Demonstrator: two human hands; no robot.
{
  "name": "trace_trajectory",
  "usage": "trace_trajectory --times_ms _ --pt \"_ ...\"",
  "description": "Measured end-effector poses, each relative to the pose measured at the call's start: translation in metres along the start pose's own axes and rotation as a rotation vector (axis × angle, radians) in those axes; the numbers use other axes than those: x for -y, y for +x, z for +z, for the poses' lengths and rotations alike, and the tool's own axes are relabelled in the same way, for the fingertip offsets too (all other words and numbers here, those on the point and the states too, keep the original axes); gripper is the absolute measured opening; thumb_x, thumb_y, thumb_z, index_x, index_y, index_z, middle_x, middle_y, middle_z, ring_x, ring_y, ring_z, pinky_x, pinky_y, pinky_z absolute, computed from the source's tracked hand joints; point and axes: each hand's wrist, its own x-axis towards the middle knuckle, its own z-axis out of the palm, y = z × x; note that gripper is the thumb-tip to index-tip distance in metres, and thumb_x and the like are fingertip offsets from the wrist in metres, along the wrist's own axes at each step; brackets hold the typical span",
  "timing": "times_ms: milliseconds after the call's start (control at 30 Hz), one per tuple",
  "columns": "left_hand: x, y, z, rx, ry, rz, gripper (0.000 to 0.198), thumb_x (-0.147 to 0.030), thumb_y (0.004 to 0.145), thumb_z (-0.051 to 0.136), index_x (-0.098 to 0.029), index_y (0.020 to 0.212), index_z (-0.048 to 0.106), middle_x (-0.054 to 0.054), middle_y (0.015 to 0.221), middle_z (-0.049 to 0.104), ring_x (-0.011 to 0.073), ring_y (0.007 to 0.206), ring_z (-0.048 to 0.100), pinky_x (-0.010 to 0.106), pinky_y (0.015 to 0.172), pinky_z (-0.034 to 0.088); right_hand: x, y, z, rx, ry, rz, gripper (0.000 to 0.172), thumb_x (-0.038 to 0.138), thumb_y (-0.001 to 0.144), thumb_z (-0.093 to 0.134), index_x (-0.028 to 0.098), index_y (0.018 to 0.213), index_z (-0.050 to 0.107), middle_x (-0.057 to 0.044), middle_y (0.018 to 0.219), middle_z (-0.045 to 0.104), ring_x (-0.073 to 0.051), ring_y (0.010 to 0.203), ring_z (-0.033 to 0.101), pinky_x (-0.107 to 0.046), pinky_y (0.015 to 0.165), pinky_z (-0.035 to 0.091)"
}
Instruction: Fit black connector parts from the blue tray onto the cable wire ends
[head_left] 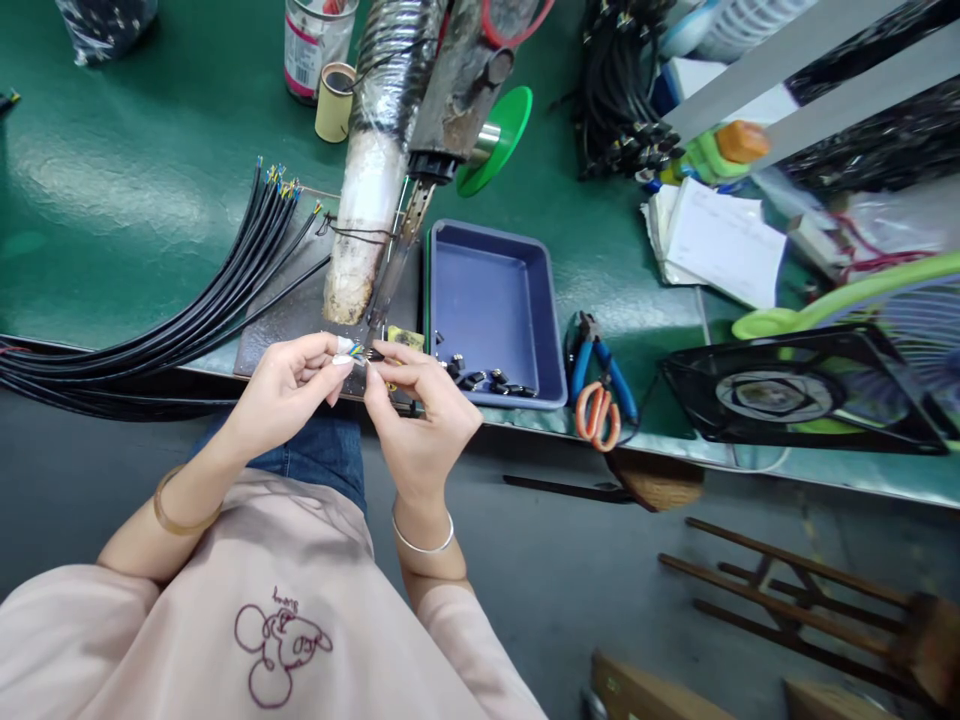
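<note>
My left hand [289, 392] is closed, pinching the coloured wire ends [356, 351] of a black cable, with white wraps on its fingertips. Facing it, my right hand [416, 405] pinches something small and dark against those wires; the piece is too small to name. Both hands meet at the table's front edge, just below the tip of a soldering iron [397, 250]. A wrapped duct [356, 230] hangs beside the iron. A bundle of black cables [217, 300] with bared coloured ends lies to the left, partly on a dark plate [262, 340].
A blue tray [487, 290] with several small black connectors [472, 380] stands to the right. Beyond it lie blue-handled pliers [616, 375], orange-handled scissors [598, 415], papers [720, 240] and a black fan [787, 392]. A green spool [510, 140] and tins [335, 103] are behind.
</note>
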Motion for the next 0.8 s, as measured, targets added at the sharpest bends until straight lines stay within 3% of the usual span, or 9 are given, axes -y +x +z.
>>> trace_trajectory --times_ms 467,700,800 --pt "0.0028 -0.0013 0.0003 0.027 -0.063 -0.081 0.033 -0.043 0.086 0.072 -0.016 0.073 0.057 -0.004 0.056 0.052 0.0067 0.05 0.042 0.02 0.045 0.03 -0.0029 -0.0061 -0.0052 0.049 -0.02 -0.035 0.012 0.012 0.088 0.065 0.024 0.087 0.066 -0.002 0.098 0.08 -0.018 0.091 0.078 -0.029 0.072 0.066" --pt "0.0063 -0.0062 0.0 0.009 -0.033 -0.078 0.018 -0.032 0.085 0.069 -0.015 0.089 0.064 -0.004 0.059 0.056 0.0076 0.051 0.048 0.019 0.05 0.038 -0.0033 -0.0084 -0.0054 0.017 0.024 0.036 0.01 0.017 0.09 0.066 0.025 0.085 0.067 -0.001 0.096 0.08 -0.017 0.086 0.078 -0.028 0.069 0.066" --pt "0.0071 -0.0082 0.0026 -0.052 0.009 -0.044 0.017 -0.028 0.079 0.075 -0.014 0.085 0.066 -0.002 0.064 0.061 0.0075 0.054 0.051 0.019 0.052 0.041 -0.0024 -0.0091 -0.0053 -0.009 0.09 0.088 0.009 0.018 0.09 0.067 0.024 0.083 0.067 -0.002 0.094 0.08 -0.016 0.084 0.078 -0.025 0.065 0.065"
